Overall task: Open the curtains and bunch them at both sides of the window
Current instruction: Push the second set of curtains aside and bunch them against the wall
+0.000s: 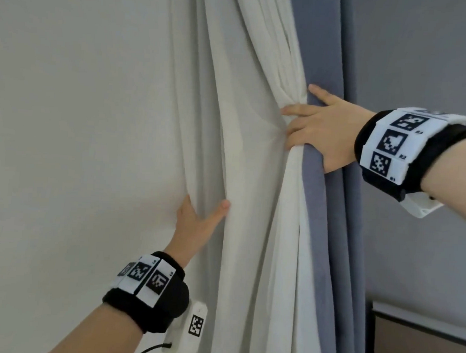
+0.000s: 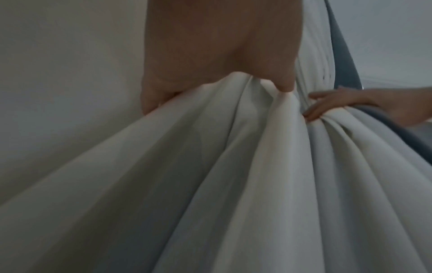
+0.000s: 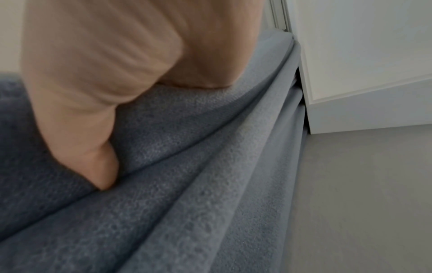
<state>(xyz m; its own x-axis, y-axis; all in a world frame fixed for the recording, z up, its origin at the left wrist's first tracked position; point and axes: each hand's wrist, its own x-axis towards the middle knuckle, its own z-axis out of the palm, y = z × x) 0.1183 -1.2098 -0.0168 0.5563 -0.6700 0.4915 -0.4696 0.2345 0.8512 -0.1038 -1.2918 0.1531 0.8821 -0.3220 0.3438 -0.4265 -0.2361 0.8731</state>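
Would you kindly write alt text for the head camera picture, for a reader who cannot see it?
A person's right hand grips a blue-grey curtain and bunched folds of a white curtain. Lower down, the left hand holds a fold of the white curtain; both wrists wear black bands with printed markers.

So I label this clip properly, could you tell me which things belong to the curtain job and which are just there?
Job: white sheer fabric curtain, blue-grey thick fabric curtain, left hand holding the white one, right hand gripping both.
Just there: grey painted wall, brown furniture panel.
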